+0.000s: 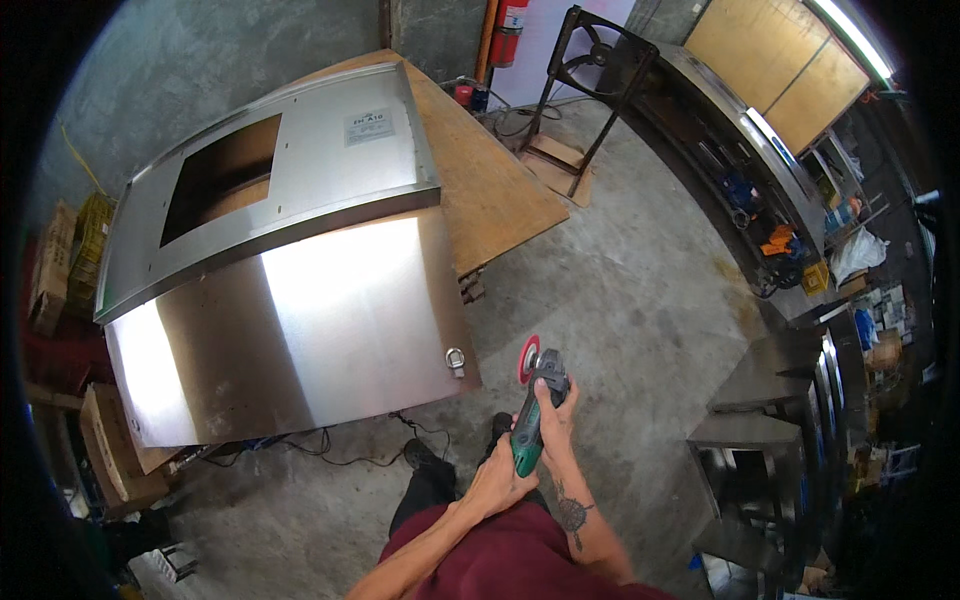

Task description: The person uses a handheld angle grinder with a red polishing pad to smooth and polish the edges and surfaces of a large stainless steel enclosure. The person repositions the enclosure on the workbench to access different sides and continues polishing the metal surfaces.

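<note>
Between both hands, a green angle grinder (pixel 532 420) is held in the air above the concrete floor (pixel 620 300). Right hand (pixel 553 412) is wrapped around its front body just behind the red disc (pixel 527 358); left hand (pixel 500 478) is closed around the rear handle, nearer the person's body. Up and to the left of the hands, well apart from the disc, a large stainless steel cabinet (pixel 300 300) lies on a wooden board (pixel 500 190), with a small latch (pixel 456 360) on its near corner

glossy brushed steel cabinet (pixel 300 330), matt wooden board (pixel 500 190), rough concrete floor (pixel 640 290)
</note>
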{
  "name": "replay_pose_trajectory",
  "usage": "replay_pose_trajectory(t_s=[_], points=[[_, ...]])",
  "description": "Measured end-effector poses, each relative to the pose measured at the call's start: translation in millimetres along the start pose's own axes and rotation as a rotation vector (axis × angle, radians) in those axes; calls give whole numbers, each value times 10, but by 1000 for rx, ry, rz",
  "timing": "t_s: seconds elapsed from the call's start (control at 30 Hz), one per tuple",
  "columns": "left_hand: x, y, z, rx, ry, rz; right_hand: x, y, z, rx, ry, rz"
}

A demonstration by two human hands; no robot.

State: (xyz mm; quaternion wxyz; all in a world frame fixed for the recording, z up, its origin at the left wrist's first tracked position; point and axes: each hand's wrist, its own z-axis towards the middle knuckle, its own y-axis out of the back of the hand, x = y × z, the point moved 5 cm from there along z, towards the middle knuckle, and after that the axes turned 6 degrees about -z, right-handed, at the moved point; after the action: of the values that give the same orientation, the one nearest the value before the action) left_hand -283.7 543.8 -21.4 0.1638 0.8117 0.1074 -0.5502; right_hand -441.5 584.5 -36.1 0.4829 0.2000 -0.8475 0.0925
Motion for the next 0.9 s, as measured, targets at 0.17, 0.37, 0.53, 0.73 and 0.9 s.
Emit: replay_pose_trajectory(t_s=[0.17,0.37,0.53,0.73,0.9], points=[[100,-325,257,43,118,56,-285,250,367,52,-146,26],[-190,-718,366,121,-121,276,-382,601,964,141,-243,74],[-218,-1023,620,6,-82,389,-434,697,1336,181,-236,52],[-328,-1117,688,-91,-116,337,-210,625,1394,311,-260,-3],[-272,-1207,730,-155,-122,282,-633,599,1857,370,-8,-198]])
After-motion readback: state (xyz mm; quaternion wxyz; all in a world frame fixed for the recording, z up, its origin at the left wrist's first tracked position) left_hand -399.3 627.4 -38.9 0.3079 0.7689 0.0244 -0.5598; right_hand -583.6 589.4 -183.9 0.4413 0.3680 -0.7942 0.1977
